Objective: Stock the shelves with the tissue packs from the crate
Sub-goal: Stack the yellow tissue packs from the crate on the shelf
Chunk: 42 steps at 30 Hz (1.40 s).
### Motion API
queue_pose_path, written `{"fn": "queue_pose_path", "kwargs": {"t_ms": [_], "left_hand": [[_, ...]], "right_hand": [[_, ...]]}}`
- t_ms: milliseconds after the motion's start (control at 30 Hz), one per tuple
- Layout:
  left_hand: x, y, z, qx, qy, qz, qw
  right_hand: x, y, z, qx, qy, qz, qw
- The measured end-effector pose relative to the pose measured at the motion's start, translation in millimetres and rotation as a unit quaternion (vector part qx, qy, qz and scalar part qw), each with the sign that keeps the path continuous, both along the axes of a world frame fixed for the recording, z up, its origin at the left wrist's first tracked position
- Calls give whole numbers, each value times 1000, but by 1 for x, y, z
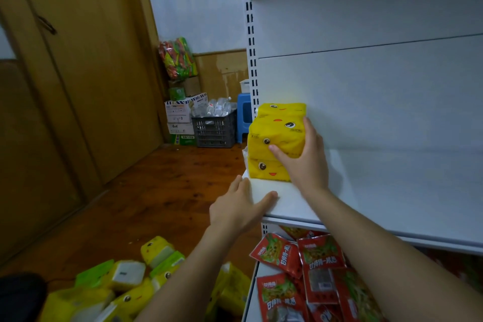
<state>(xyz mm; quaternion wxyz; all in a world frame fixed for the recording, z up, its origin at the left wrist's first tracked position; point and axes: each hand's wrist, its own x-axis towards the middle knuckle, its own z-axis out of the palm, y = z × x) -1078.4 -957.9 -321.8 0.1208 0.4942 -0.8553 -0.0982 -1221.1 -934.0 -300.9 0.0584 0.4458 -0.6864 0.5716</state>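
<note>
Head view: the right hand [305, 165] clasped a yellow tissue pack [277, 133] atop another on the white shelf [392, 191]; the left hand [239, 208] lay flat and empty at its corner.

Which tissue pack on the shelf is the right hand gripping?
The middle pack of the three stacked: the right hand wraps its right side, thumb across its front. The bottom pack sits under it, the top pack above.

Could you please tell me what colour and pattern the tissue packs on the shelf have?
The tissue packs are yellow with cartoon eyes and orange mouths; head view.
</note>
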Motion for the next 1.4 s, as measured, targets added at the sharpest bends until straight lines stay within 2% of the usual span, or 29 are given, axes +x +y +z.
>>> {"fn": "queue_pose_path", "kwargs": {"t_ms": [300, 500, 967, 1067, 1167, 1300, 1400], "left_hand": [[1, 1, -2, -14, -2, 0, 1000], [0, -1, -4, -20, -6, 1, 1000], [3, 5, -1, -21, 4, 6, 1000], [20, 10, 0, -17, 42, -7, 999], [51, 17, -9, -1, 128, 12, 992], [114, 25, -38, 42, 197, 75, 977], [171, 29, -69, 69, 220, 135, 964]], "right_hand": [[-2, -2, -1, 16, 20, -15, 1000], [-2, -2, -5, -10, -26, 17, 999], [1, 12, -1, -6, -3, 8, 1000], [4, 24, 1, -33, 26, 3, 999], [24, 43, -2, -84, 75, 2, 994], [93, 59, -16, -114, 156, 107, 975], [157, 62, -44, -72, 110, 233, 964]]}}
